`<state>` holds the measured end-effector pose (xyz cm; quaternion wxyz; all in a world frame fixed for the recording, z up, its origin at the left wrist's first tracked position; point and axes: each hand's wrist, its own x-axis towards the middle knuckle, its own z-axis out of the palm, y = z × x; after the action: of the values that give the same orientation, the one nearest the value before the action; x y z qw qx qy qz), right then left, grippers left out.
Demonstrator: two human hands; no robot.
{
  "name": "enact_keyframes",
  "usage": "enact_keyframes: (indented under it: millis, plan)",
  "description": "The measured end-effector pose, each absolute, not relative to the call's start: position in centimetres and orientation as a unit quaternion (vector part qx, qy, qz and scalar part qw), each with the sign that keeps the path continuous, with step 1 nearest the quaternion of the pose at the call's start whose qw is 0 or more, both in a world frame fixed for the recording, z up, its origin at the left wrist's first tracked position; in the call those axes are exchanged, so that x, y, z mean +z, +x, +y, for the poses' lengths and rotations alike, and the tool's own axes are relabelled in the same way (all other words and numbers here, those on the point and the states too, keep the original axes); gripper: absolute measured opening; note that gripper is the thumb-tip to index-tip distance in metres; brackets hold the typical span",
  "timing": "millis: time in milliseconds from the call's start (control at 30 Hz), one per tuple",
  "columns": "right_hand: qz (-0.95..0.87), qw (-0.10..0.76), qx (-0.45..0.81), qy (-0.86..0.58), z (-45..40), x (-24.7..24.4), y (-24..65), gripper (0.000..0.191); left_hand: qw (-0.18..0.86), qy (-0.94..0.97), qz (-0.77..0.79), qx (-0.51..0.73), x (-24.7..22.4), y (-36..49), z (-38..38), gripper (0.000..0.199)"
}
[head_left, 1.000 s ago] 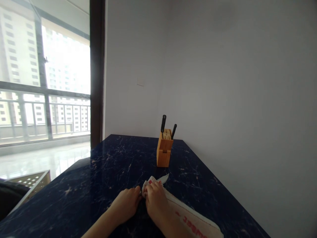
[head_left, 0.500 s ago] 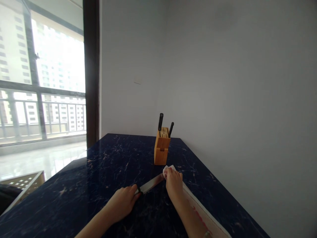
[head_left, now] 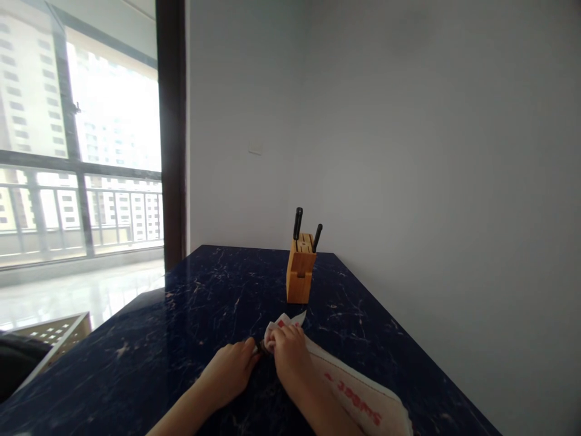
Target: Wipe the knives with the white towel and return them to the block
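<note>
My left hand (head_left: pixel 230 369) is wrapped round the handle of a kitchen knife (head_left: pixel 299 318), low over the table. Only the blade's tip pokes out past the cloth; the rest of the blade is covered. With my right hand (head_left: pixel 290 357) I pinch a white cloth (head_left: pixel 358 393) with red lettering round the blade near the handle. The cloth's loose end trails down to the right under my forearm. Beyond both hands a wooden knife block (head_left: pixel 300 275) stands upright, with black-handled knives (head_left: pixel 298 224) in its slots.
The dark blue marbled table (head_left: pixel 227 284) runs back to a grey wall (head_left: pixel 431 181). To the left are a large window (head_left: pixel 113 121) and a beige crate-like object (head_left: pixel 59 339) with square holes, beside the table's edge.
My right hand has slid the cloth along the blade from the tip end toward the handle, down and left. The left hand keeps its hold. The view has shifted slightly.
</note>
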<state>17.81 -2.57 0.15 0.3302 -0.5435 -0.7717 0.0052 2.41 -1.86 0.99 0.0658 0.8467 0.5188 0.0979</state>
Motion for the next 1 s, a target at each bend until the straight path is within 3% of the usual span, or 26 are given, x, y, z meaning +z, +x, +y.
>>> enact_keyframes:
  millis: [500, 733, 1000]
  plan:
    - [-0.782, 0.326, 0.0, -0.531, -2.6, 0.2, 17.2, 0.02, 0.055, 0.856, 0.504, 0.106, 1.0, 2.4, -2.0, 0.03]
    - [-0.715, 0.281, -0.038, -0.639, 0.6, -0.1, 22.0, 0.022, 0.035, 0.863, 0.491, 0.117, 0.5, 2.1, -1.7, 0.034]
    - [-0.71, 0.315, -0.039, -0.629, 0.6, 0.1, 25.3, 0.024, 0.036, 0.846, 0.515, 0.132, 0.2, 2.4, -1.7, 0.032]
